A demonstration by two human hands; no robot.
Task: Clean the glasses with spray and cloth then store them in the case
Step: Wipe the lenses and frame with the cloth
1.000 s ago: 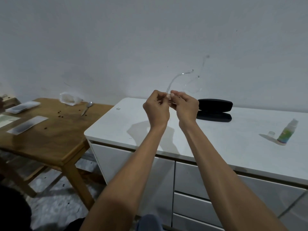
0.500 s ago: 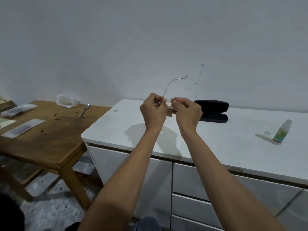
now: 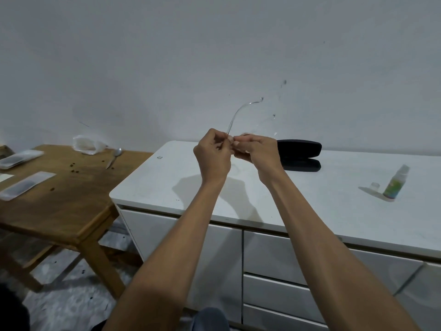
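A plain room in a home: a white drawer cabinet (image 3: 310,192) stands against a bare wall, and just beside its left end a wooden table (image 3: 59,199) carries a spoon (image 3: 114,157).

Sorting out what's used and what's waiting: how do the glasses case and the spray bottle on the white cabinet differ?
The glasses case is black, long and low, lying flat with its lid open; the spray bottle is small, pale with a green label, standing upright. The case sits near the wall behind the right hand; the bottle stands far right, its clear cap off beside it. Both rest untouched on the white cabinet.
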